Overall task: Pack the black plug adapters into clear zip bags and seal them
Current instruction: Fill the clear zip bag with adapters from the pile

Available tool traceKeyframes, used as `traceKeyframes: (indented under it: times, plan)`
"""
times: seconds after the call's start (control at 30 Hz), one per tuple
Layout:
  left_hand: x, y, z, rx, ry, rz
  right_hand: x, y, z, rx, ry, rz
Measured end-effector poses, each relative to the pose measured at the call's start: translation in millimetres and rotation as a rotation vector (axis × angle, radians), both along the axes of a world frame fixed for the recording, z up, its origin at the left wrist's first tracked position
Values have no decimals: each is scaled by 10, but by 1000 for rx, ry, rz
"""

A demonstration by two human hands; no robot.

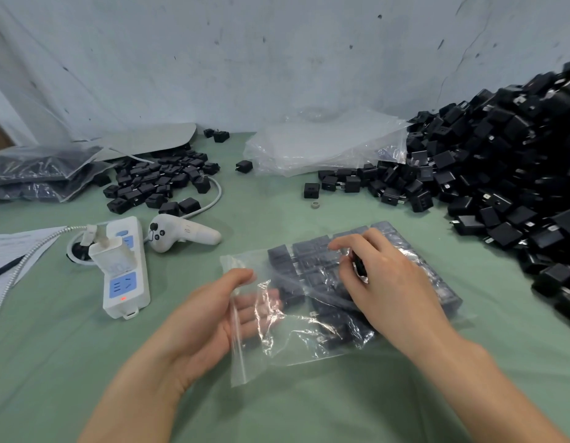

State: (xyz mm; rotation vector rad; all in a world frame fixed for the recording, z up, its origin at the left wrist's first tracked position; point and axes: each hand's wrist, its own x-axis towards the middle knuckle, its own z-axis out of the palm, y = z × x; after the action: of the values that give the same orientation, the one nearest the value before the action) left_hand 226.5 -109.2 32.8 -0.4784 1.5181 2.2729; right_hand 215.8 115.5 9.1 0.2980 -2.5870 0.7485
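A clear zip bag [296, 343] lies on the green table in front of me, with several black plug adapters [312, 251] in rows inside it. My left hand [197, 324] pinches the bag's open left end, thumb on top and fingers showing through the plastic. My right hand [389, 282] rests on the bag with curled fingers and seems to pinch one black adapter [359, 266] against the thumb. A big heap of loose adapters [501, 161] rises at the right.
A smaller pile of adapters [155, 183] lies at the back left, beside filled bags [37, 174]. Empty clear bags [325, 145] are stacked at the back. A white power strip [125, 282], a white controller [181, 235] and paper [8, 251] lie to the left.
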Motion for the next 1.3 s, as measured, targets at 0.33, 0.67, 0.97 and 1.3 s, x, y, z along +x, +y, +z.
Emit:
traceKeyframes:
  times: [0.33, 0.67, 0.97, 1.3]
  plan:
    - [-41, 17, -1, -18, -30, 12, -16, -8, -29, -82, -57, 52]
    - [-11, -66, -13, -938, 471, 401, -18, -14, 58, -375, -132, 137]
    - [233, 448, 94, -767, 818, -52, 177, -317, 204, 49, 122, 272]
    - [211, 287, 205, -470, 802, -16, 98, -222, 184, -217, -15, 276]
